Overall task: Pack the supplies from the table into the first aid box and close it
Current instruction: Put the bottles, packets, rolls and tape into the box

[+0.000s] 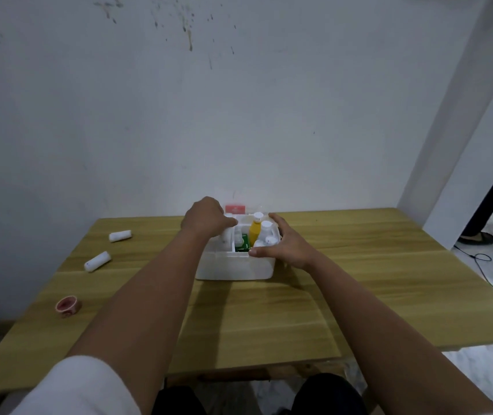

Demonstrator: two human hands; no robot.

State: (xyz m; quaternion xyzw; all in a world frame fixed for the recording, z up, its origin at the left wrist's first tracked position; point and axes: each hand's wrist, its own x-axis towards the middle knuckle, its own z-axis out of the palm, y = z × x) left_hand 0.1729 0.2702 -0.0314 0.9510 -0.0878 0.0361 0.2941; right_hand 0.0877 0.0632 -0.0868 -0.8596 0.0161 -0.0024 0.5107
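From the head camera I see my left hand over the left part of the open first aid box. Its fingers are curled on a white bottle that stands in the left compartment; I judge I am setting it in. My right hand lies spread on the right front corner of the box, thumb on the rim, holding the box steady and gripping no supply. Inside I see a yellow bottle, some white caps and a green packet.

Three supplies remain on the table, all to the left of the box: a white roll farthest back, a second white roll nearer to me, and a pink tape ring nearest. The second roll lies slanted, its long axis going from front-left to back-right. My left hand is clearly the nearer one, so I think it should reach leftward for them.
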